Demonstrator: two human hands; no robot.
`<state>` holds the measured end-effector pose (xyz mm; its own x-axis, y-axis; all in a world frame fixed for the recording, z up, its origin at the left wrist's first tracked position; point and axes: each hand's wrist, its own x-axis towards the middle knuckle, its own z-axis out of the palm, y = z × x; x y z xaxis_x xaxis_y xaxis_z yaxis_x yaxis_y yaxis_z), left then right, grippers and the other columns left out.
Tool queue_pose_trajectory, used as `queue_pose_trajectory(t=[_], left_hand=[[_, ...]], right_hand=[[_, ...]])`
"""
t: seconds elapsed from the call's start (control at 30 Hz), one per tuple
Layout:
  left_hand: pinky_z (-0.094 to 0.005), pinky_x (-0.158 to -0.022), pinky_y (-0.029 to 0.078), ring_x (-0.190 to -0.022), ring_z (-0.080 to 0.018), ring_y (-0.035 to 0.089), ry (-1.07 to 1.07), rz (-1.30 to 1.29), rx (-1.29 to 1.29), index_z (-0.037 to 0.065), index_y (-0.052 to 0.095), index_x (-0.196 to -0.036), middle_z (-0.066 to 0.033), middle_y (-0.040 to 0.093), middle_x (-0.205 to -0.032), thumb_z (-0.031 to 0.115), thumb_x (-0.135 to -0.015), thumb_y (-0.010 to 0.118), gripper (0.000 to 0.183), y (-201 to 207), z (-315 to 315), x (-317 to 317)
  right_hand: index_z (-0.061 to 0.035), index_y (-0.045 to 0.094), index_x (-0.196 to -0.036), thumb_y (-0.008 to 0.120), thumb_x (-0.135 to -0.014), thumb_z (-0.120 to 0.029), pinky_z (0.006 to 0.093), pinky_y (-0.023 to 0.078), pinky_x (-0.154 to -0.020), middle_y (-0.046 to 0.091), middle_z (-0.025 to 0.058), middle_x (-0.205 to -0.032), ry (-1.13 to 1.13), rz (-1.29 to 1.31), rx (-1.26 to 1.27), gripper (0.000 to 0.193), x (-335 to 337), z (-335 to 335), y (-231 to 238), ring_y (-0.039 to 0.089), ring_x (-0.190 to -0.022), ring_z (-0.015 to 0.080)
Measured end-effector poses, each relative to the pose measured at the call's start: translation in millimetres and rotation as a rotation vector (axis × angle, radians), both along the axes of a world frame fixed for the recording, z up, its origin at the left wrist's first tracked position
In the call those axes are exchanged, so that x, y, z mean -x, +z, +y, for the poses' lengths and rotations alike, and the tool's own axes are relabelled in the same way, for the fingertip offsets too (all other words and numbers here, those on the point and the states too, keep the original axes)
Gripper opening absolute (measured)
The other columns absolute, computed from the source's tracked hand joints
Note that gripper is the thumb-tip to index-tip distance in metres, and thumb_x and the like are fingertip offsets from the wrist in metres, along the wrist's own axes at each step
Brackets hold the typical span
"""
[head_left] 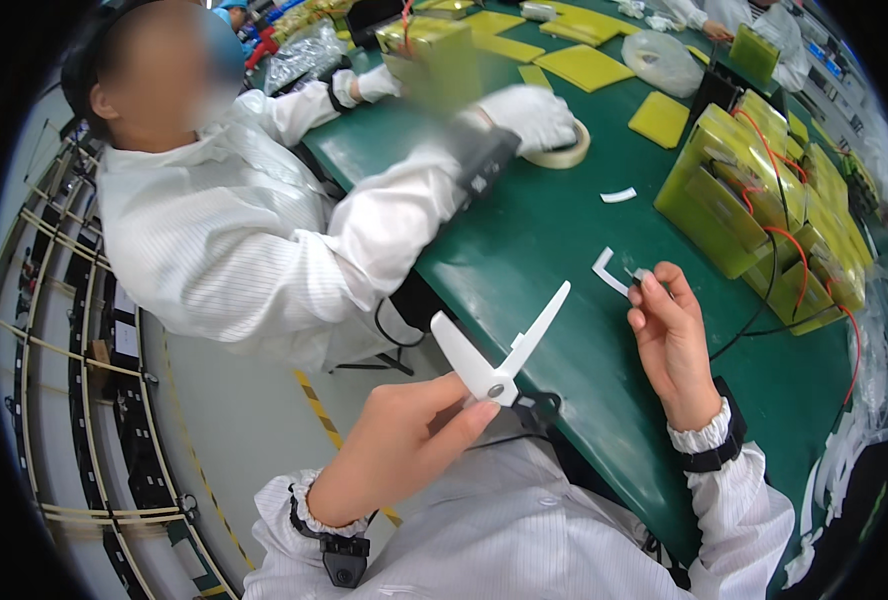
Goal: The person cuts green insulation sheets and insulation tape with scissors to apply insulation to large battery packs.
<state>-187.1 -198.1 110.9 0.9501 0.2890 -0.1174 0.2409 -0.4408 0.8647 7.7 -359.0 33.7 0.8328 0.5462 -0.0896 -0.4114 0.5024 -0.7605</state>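
Observation:
White scissors point(471, 368) with their two blades spread apart are in my left hand point(404, 440), which grips them near the pivot. The blades point away from me, over the table's near edge. My right hand point(672, 345) is closed in a pinch above the green table to the right. A bent white strip point(604, 268) reaches its fingertips, along with a small pale bit point(637, 274). Whether those two are one piece I cannot tell. Farther off on the tabletop lies a short white strip point(619, 195).
Yellow-green blocks with red and black wires point(754, 190) stand at the right on the green table point(564, 240). Across to the left, a co-worker in a white coat point(294, 220) has a gloved hand point(529, 115) beside a tape roll point(564, 150). Flat yellow-green sheets point(584, 67) lie beyond.

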Motion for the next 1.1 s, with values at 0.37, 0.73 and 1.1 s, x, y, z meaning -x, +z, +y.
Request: queue_pose_trajectory(t=[0.37,0.73,1.1], left_hand=[[-0.0279,-0.046,0.038,-0.051,-0.016,0.046,0.123,-0.239,-0.85,0.012,0.059,-0.113,-0.0025,0.041,-0.066,0.013,-0.068,0.069,0.047,-30,-30,-4],[-0.0293,-0.047,0.038,-0.052,-0.0171,0.043,0.014,-0.315,-0.718,0.006,0.055,-0.118,-0.0042,0.039,-0.064,0.006,-0.068,0.068,0.052,-55,-42,-21],[-0.0316,-0.046,0.041,-0.049,-0.0208,0.048,-0.033,-0.208,-0.562,0.006,0.052,-0.121,-0.0067,0.042,-0.064,0.01,-0.074,0.064,0.048,-67,-41,-20]], right_hand=[[-0.0059,0.046,-0.088,0.06,-0.081,-0.003,0.0217,0.043,-0.061,0.054,0.0052,-0.09,-0.072,-0.21,-0.034,0.015,6,-20,48,0.052,-0.076,0.011],[-0.0006,0.048,-0.085,0.063,-0.073,0.011,0.0265,0.049,-0.067,0.057,0.0124,-0.092,-0.205,-0.929,0.29,0.022,46,-44,16,0.057,-0.078,0.0166],[-0.0045,0.055,-0.076,0.068,-0.064,0.008,0.0281,0.047,-0.064,0.063,0.0076,-0.084,-0.241,-1.329,0.534,0.022,47,-33,2,0.058,-0.073,0.0214]])
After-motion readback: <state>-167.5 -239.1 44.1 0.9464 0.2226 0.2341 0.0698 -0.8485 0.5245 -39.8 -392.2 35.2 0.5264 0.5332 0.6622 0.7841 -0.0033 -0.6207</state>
